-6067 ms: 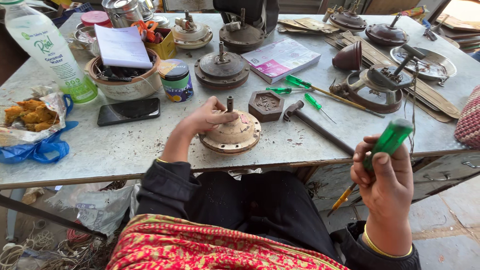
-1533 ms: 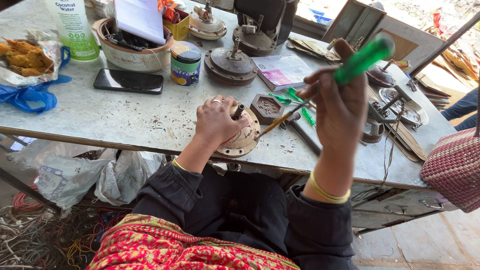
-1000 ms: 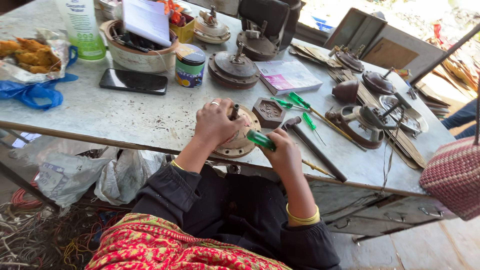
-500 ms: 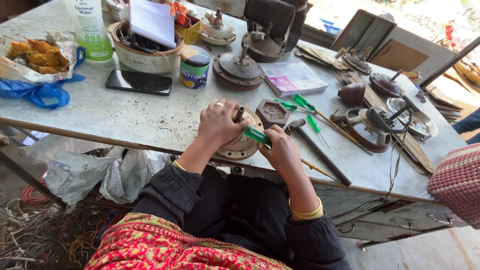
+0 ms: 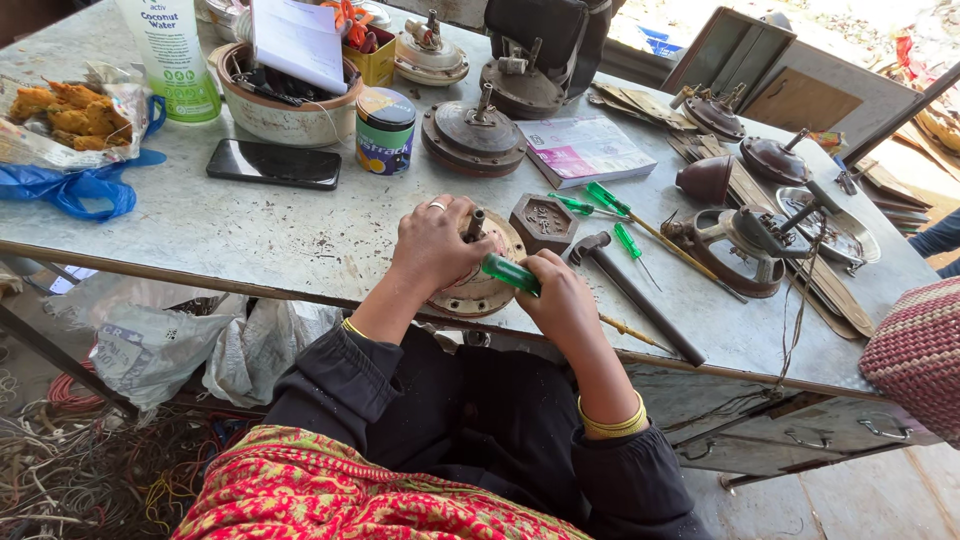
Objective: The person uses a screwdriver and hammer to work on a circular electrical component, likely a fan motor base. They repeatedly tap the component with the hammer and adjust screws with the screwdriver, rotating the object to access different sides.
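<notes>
1. Metal is the material of the round motor plate point(image 5: 480, 275), which lies at the near edge of the grey table point(image 5: 250, 240), in the middle of the frame; a short shaft stands up from its centre.
2. In this head view the left hand point(image 5: 432, 243) lies on top of the plate with the fingers curled down over its left half, pressing it to the table.
3. Just right of it, the right hand point(image 5: 562, 298) is closed around a green-handled screwdriver point(image 5: 510, 274). The handle points toward the plate, and the tip is hidden, so I cannot tell what it touches.
4. My judgement of handling: the plate looks heavy and stiff, not fragile, with a dusty surface that may slide on the smooth table. The rim seems the best place to hold it, or a flat palm on top beside the shaft.
5. Right of the hands lie a hammer point(image 5: 625, 290) and a small hexagonal metal block point(image 5: 541, 221), and two more green screwdrivers point(image 5: 610, 200) lie a little higher.
6. At upper left are a black phone point(image 5: 273, 164), a small tin can point(image 5: 385, 130) and a white bottle point(image 5: 170, 55). More round motor parts point(image 5: 472, 135) stand near the top centre.
</notes>
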